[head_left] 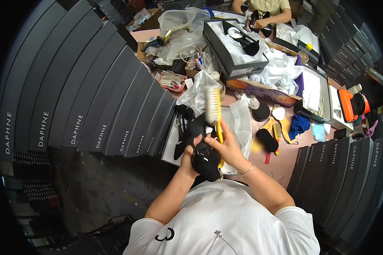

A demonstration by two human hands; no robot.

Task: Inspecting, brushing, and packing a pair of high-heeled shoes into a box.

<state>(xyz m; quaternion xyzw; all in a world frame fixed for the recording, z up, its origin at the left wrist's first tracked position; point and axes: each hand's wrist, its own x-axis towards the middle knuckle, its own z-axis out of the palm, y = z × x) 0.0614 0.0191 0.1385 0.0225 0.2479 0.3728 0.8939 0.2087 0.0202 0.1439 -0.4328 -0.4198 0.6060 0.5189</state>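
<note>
Black shoe (205,158) was held at chest height above the near tabletop (281,165) edge, cradled in the left hand (190,154), fingers clenched round it, apparently to steady it for brushing. Right hand (229,146) grasped the yellow-handled brush (214,111), bristles raised just above the shoe. Open shoebox (232,46) with white tissue lay beyond; stacked dark boxes (115,110) stood left.

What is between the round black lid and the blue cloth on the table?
In the head view, a small white oval piece lies between the round black lid and the blue cloth.
</note>
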